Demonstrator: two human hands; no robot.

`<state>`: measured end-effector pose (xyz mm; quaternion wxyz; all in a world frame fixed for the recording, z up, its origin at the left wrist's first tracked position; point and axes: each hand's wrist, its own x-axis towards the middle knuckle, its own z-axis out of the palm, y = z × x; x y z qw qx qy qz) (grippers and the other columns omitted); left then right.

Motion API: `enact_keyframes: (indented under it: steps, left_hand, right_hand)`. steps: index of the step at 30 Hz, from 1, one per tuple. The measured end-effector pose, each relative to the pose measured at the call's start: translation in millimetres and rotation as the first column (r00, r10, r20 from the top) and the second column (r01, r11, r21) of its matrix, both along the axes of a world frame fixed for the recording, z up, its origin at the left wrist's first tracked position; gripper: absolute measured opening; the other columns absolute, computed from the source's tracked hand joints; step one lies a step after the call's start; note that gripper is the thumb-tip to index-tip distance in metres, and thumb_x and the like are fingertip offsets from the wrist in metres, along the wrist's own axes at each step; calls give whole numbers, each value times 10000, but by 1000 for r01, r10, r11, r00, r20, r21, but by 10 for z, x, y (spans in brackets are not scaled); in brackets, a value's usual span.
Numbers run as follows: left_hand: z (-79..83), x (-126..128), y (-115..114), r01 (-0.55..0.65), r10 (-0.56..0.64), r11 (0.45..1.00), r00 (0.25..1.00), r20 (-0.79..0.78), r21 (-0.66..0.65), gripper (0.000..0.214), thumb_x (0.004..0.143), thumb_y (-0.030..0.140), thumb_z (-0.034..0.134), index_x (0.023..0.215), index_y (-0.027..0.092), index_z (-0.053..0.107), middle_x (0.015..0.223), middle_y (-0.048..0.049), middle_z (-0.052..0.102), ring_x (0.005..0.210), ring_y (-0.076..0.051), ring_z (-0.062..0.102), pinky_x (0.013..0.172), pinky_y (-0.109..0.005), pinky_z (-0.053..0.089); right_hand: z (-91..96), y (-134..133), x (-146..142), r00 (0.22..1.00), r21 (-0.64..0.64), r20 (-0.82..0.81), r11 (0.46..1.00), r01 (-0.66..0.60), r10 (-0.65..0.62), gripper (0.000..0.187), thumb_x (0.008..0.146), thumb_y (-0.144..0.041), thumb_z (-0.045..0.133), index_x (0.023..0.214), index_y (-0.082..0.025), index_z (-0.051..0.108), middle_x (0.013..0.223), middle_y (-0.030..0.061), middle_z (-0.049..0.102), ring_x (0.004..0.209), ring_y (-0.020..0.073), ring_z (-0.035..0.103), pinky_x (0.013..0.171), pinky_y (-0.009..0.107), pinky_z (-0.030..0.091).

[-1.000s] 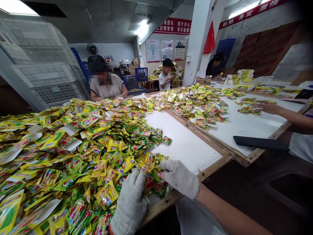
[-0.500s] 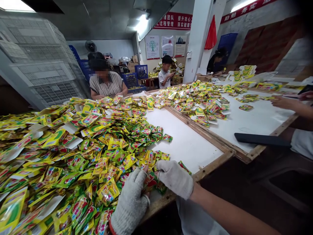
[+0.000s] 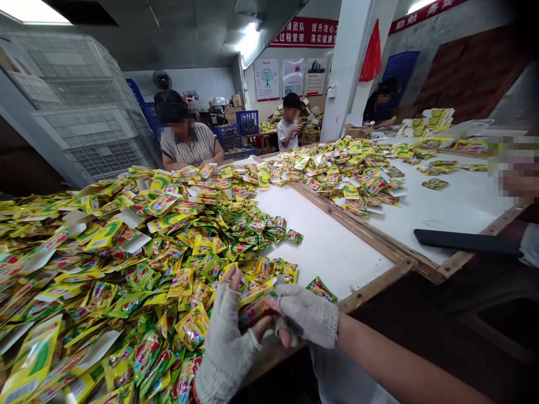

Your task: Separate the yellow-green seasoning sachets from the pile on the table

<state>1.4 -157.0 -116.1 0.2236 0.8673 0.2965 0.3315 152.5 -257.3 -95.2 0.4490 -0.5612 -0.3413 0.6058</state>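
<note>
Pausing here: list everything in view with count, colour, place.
Boards: at least two, white, centre and right
Near heap: uncountable, yellow-green-red, left to centre
Loose packet: one, green-red, near board's front
Far cartons: uncountable, mostly yellow, right board
Slab: one, black, right board's edge
Stacked crates: several, whitish, left
Slatted crates: several, blue, back
Fan: one, dark, back
Posters: three, whitish, back wall
Banners: two, red, walls
Column: one, white, back
Bag: one, red, by column
Co-workers: three, striped, white, dark tops, back
Co-worker's hand: one, blurred, right edge
Packaging: count unclear, yellow-red, between hands
Left hand: one, off-white glove, lower centre
Right hand: one, off-white glove, lower centre
</note>
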Motion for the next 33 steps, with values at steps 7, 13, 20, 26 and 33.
enact_keyframes:
  steps: [7, 13, 20, 26, 33]
  left_hand:
    - [282, 37, -47, 120, 12, 547, 988, 151, -829, 624, 645, 465, 653, 1153, 181, 427, 1066, -90, 641, 878, -115, 640, 789, -218, 548]
    - [295, 33, -46, 162, 66, 472, 974, 218, -867, 550, 620, 425, 686, 1047, 176, 445, 1074, -88, 645, 867, -113, 653, 775, -202, 558]
    - [345, 4, -57, 228, 177, 342, 937, 300, -912, 594, 595, 414, 704, 1045, 184, 391, 1035, -83, 638, 776, -133, 659, 746, -314, 578]
    - [315, 25, -104, 141, 84, 469, 976, 203, -872, 678, 641, 483, 647, 1191, 193, 377, 1171, -120, 588, 911, -125, 645, 827, -264, 563]
    - [548, -288, 326, -196, 162, 946, 976, -146, -259, 508, 743, 573, 459, 1129, 248, 513, 1069, -14, 607, 926, -54, 568, 843, -166, 465]
  right_hand:
    - [81, 89, -38, 983, 1, 170, 997, 76, -76, 392, 781, -556, 407, 843, -169, 409, 421, -67, 501, 285, 36, 353, 348, 139, 279]
    - [-54, 135, 25, 805, 109, 571, 987, 121, -162, 348, 772, -447, 483, 621, -133, 469, 388, -43, 469, 356, 10, 424, 438, 109, 315]
    - [38, 115, -8, 787, 121, 609, 992, 35, -102, 305, 740, -441, 515, 686, -149, 445, 554, -63, 453, 395, -9, 407, 399, 108, 248]
    - [27, 62, 27, 782, 124, 608, 989, 74, -135, 308, 729, -410, 541, 643, -134, 434, 514, -57, 430, 404, -11, 379, 394, 107, 231]
    - [537, -62, 1032, 645, 521, -184, 482, 704, -742, 262, 773, -337, 506, 990, -190, 514, 920, 19, 624, 657, -3, 558, 579, 98, 450]
